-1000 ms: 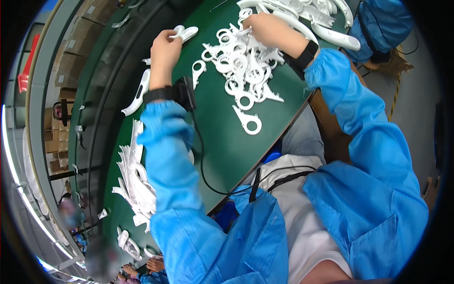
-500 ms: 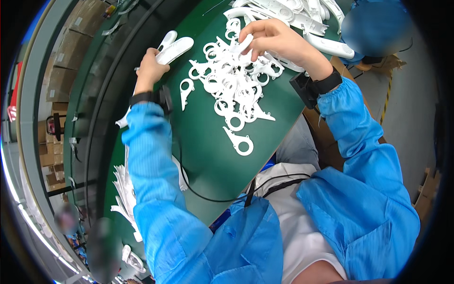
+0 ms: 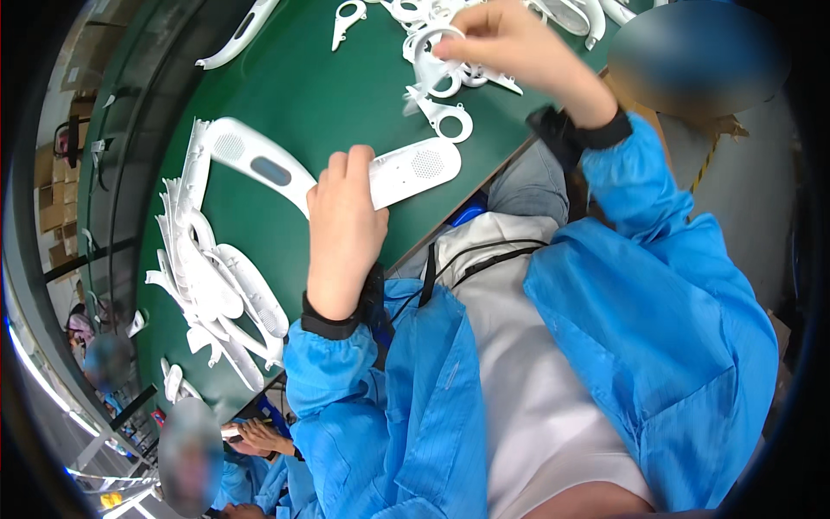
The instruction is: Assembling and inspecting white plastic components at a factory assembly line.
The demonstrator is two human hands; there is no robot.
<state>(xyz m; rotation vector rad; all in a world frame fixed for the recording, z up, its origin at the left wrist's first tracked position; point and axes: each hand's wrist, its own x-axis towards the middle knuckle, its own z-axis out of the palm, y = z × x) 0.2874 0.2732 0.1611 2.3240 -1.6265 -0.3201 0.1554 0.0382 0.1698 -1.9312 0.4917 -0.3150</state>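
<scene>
My left hand [image 3: 347, 216] is closed on a long, bent white plastic shell [image 3: 417, 176] over the green table. A dotted grille shows at each end, and a grey oval window lies on the left arm. My fingers cover the bend, so I cannot tell whether it is one piece or two. At the upper right, my right hand [image 3: 527, 52] pinches the rim of a white ring-shaped plastic part [image 3: 428, 65], slightly blurred. Beneath it lies a pile of similar ring parts, with one tailed ring [image 3: 451, 124] at its near edge.
A heap of long white shells [image 3: 203, 277] lies on the table's left side. Another curved shell [image 3: 242, 35] rests at the far left, and a lone ring part [image 3: 348, 24] lies near the top. A co-worker's hands [image 3: 264, 437] show at the lower left.
The view has shifted, so the ring pile sits higher. My left hand has come nearer with the white shell. My right hand now holds a ring part at the pile's near side.
</scene>
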